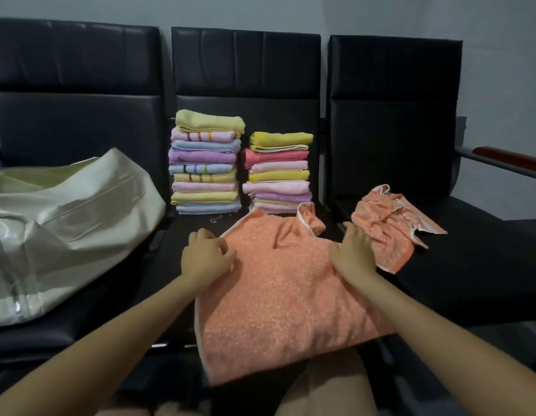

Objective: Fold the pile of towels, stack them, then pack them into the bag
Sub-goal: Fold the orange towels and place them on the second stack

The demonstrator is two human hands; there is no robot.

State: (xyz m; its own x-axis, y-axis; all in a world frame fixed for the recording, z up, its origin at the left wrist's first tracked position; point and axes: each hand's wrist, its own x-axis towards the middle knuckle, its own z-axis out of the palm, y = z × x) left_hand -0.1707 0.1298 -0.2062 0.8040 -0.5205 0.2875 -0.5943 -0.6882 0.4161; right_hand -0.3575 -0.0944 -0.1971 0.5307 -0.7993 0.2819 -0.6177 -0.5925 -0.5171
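Your left hand (208, 253) rests at the left edge of the orange towel (278, 295), its fingers curled against the white-trimmed border; whether that grip actually pinches the cloth cannot be told from this view. Your right hand (355, 250) lies on the towel's right side with fingers straight and spread, pressing the cloth flat and holding nothing. The orange towel is spread over the middle seat (182, 235) of a row of black padded chairs, its near end hanging over the seat's front edge toward you, its far right corner turned up in a small fold. A second orange towel (392, 226) lies crumpled on the right seat (485, 265), just beyond your right hand's fingertips. Behind the spread towel, against the middle backrest, stand two stacks of folded towels: the taller stack (205, 163) on the left, the shorter stack (278, 172) on the right, set side by side with a narrow gap between them. The cream-white bag (65, 223) lies slumped on the left seat, near the taller stack, well apart from both hands.
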